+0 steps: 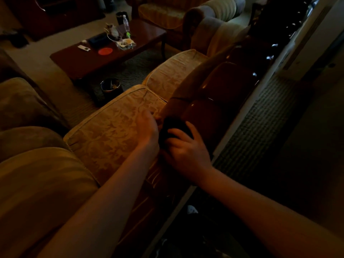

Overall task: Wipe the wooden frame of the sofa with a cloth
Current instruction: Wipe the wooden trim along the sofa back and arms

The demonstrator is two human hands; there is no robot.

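Leaning over the back of the sofa in a dim room, we reached both bare arms toward its wooden frame, the glossy red-brown rail that ran along the top of the backrest. Left of that frame lay the pale patterned seat cushions, and farther left beyond them stood a dark coffee table carrying a water bottle, a red coaster and small clutter. A small round bin sat on the floor between the table and the cushions. Our left hand hovered just left of the frame over the nearest cushion, its back toward the camera; its fingers were hidden, so we could not tell how they lay. Our right hand rested on the near end of the frame, fingers slightly spread and pressing down on a dark cloth, which sat bunched on the rail beneath and ahead of the fingertips. Right of the frame ran a pale ledge, with darkness beyond it.
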